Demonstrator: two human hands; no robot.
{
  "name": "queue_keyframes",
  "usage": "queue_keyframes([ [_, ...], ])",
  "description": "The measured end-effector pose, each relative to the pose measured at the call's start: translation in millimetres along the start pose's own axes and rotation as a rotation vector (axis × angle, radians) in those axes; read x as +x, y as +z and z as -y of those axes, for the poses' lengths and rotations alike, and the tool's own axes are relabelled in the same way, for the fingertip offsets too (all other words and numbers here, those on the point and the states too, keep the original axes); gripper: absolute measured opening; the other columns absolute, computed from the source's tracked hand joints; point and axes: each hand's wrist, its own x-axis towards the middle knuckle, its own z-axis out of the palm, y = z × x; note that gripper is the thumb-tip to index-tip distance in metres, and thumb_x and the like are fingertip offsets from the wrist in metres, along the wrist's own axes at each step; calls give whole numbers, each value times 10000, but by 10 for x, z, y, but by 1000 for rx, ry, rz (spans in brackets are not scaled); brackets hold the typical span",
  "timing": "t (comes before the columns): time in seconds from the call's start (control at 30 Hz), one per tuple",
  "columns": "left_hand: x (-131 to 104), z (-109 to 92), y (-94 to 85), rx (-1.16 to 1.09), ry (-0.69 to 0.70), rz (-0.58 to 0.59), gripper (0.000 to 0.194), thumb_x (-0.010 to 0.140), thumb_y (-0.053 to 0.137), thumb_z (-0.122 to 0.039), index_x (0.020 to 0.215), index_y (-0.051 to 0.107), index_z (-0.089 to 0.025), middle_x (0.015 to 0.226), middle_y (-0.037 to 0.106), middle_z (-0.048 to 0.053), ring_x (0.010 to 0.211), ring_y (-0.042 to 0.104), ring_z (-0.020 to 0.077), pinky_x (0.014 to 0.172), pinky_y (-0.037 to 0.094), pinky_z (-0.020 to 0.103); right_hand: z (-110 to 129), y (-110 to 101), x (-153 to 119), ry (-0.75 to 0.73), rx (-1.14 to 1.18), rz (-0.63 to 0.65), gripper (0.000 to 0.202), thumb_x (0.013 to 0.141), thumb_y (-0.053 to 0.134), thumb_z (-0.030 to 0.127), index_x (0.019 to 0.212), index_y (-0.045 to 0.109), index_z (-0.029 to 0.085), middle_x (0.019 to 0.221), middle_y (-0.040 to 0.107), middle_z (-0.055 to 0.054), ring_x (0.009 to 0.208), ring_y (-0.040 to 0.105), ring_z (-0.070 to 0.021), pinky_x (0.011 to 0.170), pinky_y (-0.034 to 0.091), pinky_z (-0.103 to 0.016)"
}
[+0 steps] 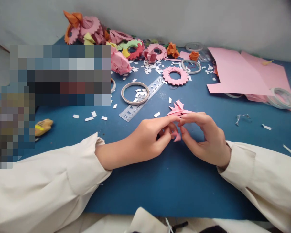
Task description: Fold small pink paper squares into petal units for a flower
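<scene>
At the middle of the table my left hand (157,137) is closed, with a small piece of folded pink paper (176,136) showing below its fingertips. My right hand (205,137) meets it from the other side, fingers curled and tips pressed close to the same paper. Just beyond the fingertips is pointed folded pink paper (178,108). Its lower part is hidden by my fingers, so I cannot tell whether it is joined to the piece in my hands. A pink paper ring (175,76) with a toothed edge lies farther back.
A roll of tape (122,97) rests over a clear ruler (128,113) ahead of my left hand. White paper scraps (89,119) are scattered around. Pink sheets (240,69) and more tape rolls (285,98) lie at right. Folded paper pieces (89,27) pile up at the back.
</scene>
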Motion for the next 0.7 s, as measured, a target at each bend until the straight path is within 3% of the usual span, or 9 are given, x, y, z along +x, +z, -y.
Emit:
queue_keyframes([
  [0.2,-15,13,-4,107,105,-22,362,815,387,-22,1124,539,-133,856,655,28,781,618,107,758,492,212,20,-13,19,-59,-79,3,459,770,568,51,1176,467,241,893,641,-13,810,610,-159,768,498,-331],
  [0.37,-9,-39,-45,154,-1,-47,249,847,413,-69,1036,564,-127,798,620,16,698,569,99,674,464,203,21,-33,27,-49,23,98,524,770,529,43,1256,433,215,968,615,-44,837,592,-162,789,498,-341],
  [0.5,-5,-88,-71,116,15,-38,142,889,464,-182,943,592,-150,766,617,-5,627,526,79,577,421,173,25,-50,39,-112,43,166,592,787,485,49,1347,373,203,1016,584,-70,859,572,-169,771,505,-331],
  [0.7,12,-132,-86,-18,-41,-46,165,911,438,-172,842,587,-148,721,610,-2,631,536,83,621,438,184,35,-99,45,-92,156,265,619,819,464,89,1407,304,201,834,507,-23,720,506,-133,653,494,-268],
])
